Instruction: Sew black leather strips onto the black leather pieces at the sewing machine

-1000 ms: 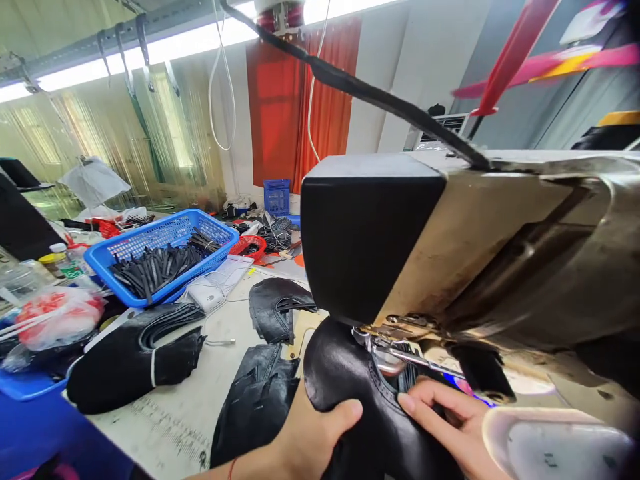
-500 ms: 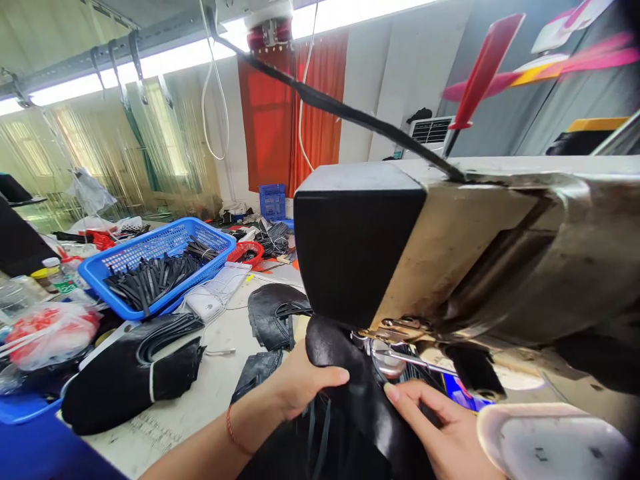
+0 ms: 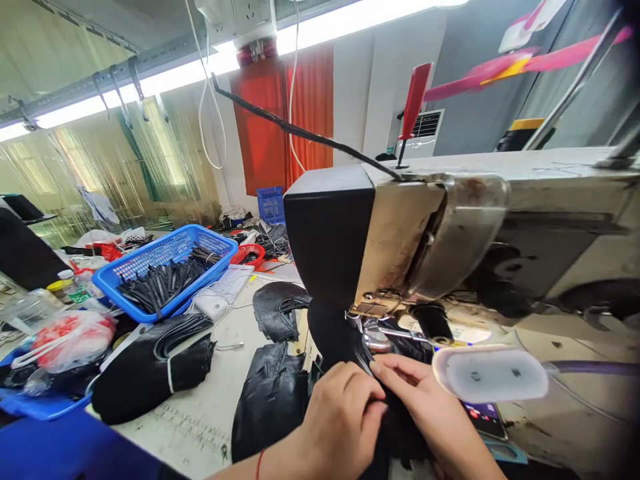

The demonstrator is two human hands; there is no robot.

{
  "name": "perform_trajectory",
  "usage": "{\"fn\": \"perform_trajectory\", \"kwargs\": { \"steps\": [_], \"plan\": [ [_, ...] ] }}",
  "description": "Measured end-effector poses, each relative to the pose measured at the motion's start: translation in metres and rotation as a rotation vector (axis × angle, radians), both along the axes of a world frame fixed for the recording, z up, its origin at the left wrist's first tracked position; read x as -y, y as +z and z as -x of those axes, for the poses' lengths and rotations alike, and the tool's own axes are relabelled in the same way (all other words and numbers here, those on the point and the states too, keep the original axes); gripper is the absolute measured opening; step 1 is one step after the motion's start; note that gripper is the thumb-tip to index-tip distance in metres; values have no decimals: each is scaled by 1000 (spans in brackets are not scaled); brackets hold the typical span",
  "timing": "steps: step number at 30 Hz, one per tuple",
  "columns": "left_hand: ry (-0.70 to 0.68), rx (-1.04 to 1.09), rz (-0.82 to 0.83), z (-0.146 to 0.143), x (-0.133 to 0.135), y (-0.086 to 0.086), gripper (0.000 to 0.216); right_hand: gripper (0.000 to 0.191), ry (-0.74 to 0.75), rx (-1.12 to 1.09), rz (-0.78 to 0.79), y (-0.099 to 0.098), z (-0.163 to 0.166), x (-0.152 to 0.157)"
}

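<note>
A black curved shoe-upper piece (image 3: 327,337) lies under the head of a sewing machine (image 3: 325,247), beside the presser foot (image 3: 353,321). My left hand (image 3: 345,413) is closed with curled fingers over the near part of the piece; its fingertips are partly hidden. Just right of it, my right hand (image 3: 415,393) pinches the piece's edge between thumb and fingers, close to the round metal part (image 3: 377,341) by the needle. More black leather pieces (image 3: 273,393) lie left of my left hand.
A blue basket (image 3: 165,267) of black strips stands at the back left. In front lies a tied bundle of black pieces (image 3: 150,373). A lamp (image 3: 490,373) juts in above my right forearm. A phone (image 3: 484,419) rests at right. A red-handled screwdriver (image 3: 415,100) stands atop the machine.
My left hand has shifted right and nearer, its thumb going from stretched out to curled. The piece has turned beside the presser foot, showing a matte face instead of a shiny one.
</note>
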State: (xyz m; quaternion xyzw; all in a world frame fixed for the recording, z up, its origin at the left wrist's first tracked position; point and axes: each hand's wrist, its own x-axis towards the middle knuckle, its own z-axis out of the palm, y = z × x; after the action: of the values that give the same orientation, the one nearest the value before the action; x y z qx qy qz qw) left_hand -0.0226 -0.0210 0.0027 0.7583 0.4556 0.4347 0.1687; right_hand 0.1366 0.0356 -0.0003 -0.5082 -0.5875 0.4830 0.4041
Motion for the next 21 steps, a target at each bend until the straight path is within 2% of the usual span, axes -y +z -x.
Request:
{"fn": "perform_trajectory", "kwargs": {
  "steps": [4,7,10,13,15,17,21],
  "plan": [
    [117,92,177,-3,-8,-3,10,39,86,-174,77,-4,-6,-4],
    [135,204,298,-4,-12,0,11,43,122,-187,100,-4,-8,-9],
    [121,400,415,-7,-19,1,11,43,98,-134,58,1,-4,-9],
    [151,529,479,-11,-31,2,24,39,52,-127,-39,7,6,-1],
    [168,489,482,-11,-38,4,28,36,-8,-116,-108,7,14,5],
    [180,395,427,-10,-41,9,22,32,-77,-77,-165,5,22,10],
    [320,76,164,-7,-38,22,20,19,-205,86,-288,2,32,14]
  ]
}}
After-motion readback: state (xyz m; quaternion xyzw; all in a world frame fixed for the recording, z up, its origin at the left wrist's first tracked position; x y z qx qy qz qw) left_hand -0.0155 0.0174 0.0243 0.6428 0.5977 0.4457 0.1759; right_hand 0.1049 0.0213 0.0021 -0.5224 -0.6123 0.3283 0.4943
